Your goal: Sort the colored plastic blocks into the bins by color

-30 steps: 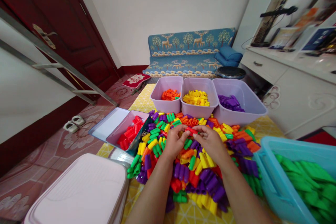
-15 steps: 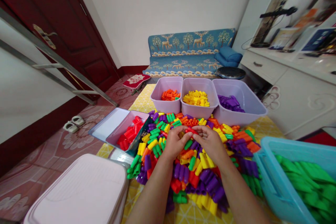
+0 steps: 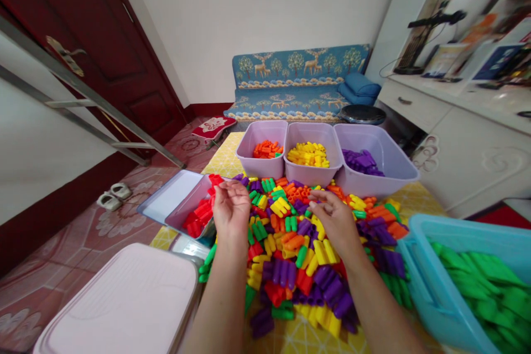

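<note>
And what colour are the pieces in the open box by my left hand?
The pieces are red, seen best in the head view.

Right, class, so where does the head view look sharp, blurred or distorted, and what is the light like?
Head view, middle: toy pieces fairly crisp; head view, right: blue box on the cabinet smeared; head view, left: door leaning steeply, likely wide-lens distortion; head view overall: soft light, no obvious hard shadows.
</note>
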Available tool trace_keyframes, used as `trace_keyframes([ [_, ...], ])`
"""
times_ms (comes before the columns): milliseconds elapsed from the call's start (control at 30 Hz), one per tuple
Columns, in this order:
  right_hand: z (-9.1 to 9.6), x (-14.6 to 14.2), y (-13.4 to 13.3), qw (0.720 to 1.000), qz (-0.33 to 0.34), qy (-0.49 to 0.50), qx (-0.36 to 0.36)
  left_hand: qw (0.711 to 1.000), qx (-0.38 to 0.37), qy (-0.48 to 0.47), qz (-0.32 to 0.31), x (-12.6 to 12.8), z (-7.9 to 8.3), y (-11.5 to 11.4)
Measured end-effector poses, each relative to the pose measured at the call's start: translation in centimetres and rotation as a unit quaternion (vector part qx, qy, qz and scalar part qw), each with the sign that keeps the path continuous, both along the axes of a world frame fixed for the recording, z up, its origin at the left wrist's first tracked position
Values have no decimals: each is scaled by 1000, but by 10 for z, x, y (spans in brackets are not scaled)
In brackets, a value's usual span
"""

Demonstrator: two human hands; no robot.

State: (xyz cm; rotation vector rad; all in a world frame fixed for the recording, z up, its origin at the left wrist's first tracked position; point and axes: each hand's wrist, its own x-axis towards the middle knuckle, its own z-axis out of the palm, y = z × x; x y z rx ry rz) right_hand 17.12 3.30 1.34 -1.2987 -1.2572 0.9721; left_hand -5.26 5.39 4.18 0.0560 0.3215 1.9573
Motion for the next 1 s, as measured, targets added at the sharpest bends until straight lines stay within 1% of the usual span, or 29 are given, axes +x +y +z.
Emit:
trace_keyframes([
  [67, 1, 0, 0, 1000, -5, 3, 2, 998, 12, -54, -1, -14, 4, -1],
  [100, 2, 0, 0, 1000, -7, 5, 4, 998, 14, -66, -2, -18, 4, -2],
  [167, 3, 0, 0, 1000, -10, 5, 6, 998, 17, -58, -14, -20, 2, -2],
  [233, 3, 0, 0, 1000, -12, 2, 3, 999, 13, 3, -38, -15, -3, -1],
  [267, 2, 0, 0, 1000, -13, -2, 1, 997, 2, 62, -52, -10, -6, 0],
  [300, 1, 1, 0, 1000, -13, -9, 0, 988, -16, 140, -63, -4, -10, 2],
  [333, -1, 1, 1, 1000, -14, -19, 0, 967, -41, 240, -72, 4, -13, 3],
  [367, -3, 2, 2, 999, -15, -32, 2, 930, -65, 355, -71, 11, -17, 4],
  [400, -6, 3, 3, 999, -16, -47, 5, 874, -75, 477, -56, 19, -20, 4],
  [433, -10, 4, 4, 998, -16, -65, 8, 801, -68, 594, -40, 27, -24, 4],
  [467, -14, 5, 6, 996, -14, -85, 12, 723, -52, 689, -20, 35, -27, 3],
  [500, -18, 6, 7, 994, -10, -106, 16, 645, -35, 763, -7, 41, -31, 1],
  [533, -22, 7, 9, 992, -5, -127, 22, 576, -25, 817, -4, 47, -34, 0],
  [567, -25, 8, 10, 988, 0, -149, 29, 520, -25, 854, -8, 51, -36, -2],
  [600, -28, 9, 11, 984, 6, -174, 38, 478, -33, 878, -14, 54, -38, -4],
  [633, -30, 9, 11, 979, 9, -200, 47, 447, -44, 893, -21, 56, -40, -5],
  [667, -32, 10, 12, 973, 12, -224, 55, 426, -53, 903, -24, 57, -41, -6],
  [700, -33, 10, 12, 968, 15, -243, 59, 412, -58, 909, -24, 57, -41, -6],
  [800, -35, 11, 12, 964, 32, -259, 48, 388, -51, 920, -19, 54, -41, -5],
  [900, -38, 12, 14, 973, 61, -220, 35, 375, -35, 926, -27, 51, -41, -4],
  [1000, -39, 13, 14, 980, 83, -177, 19, 385, -15, 922, -38, 52, -40, -3],
])
